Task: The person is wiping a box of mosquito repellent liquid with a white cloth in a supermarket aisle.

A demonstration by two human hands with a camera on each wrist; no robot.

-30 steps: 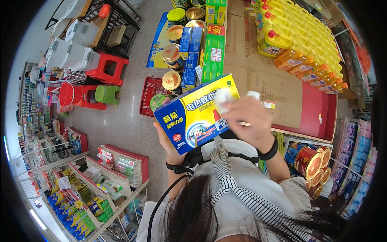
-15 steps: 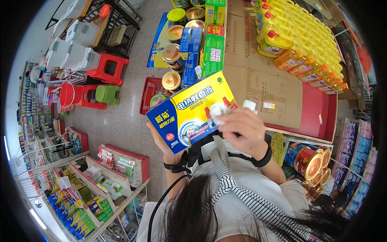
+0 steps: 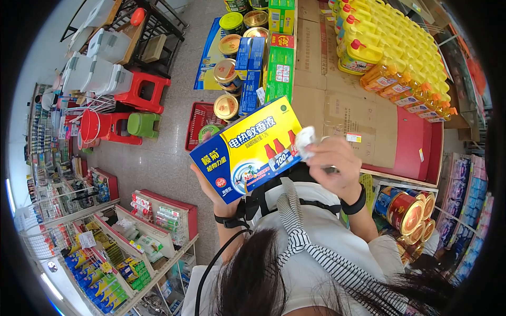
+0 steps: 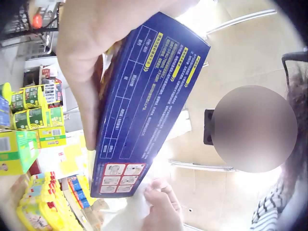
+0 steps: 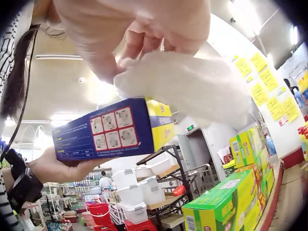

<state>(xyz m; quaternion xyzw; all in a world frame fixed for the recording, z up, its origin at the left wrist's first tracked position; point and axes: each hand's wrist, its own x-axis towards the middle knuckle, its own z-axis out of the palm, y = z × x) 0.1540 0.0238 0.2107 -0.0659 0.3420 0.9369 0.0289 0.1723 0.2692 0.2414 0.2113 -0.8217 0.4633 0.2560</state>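
Observation:
My left hand [image 3: 207, 185] grips a blue and yellow box of mosquito repellent liquid [image 3: 253, 152] by its left end, holding it up tilted before my chest. Printed red bottles show on its front face. In the left wrist view, the box's blue side [image 4: 139, 101] carries text and small pictures. My right hand [image 3: 338, 164] pinches a crumpled white cloth [image 3: 304, 143] at the right end of the box. Seen from the right wrist, the soft white cloth [image 5: 187, 86] hangs from the bent fingers and partly overlaps the box's yellow end.
Tins [image 3: 225, 107] and green boxes [image 3: 279, 73] stand beyond the held box. A cardboard-covered, red-edged platform [image 3: 363, 116] bears yellow bottles [image 3: 390, 47] at the right. A red basket [image 3: 195, 126] sits on the floor; stools [image 3: 142, 125] and shelves [image 3: 121, 253] are at the left.
The white cloth moved left over the box's front, then back right to its end, uncovering the printed bottles. The box shifted slightly left, still in my left hand.

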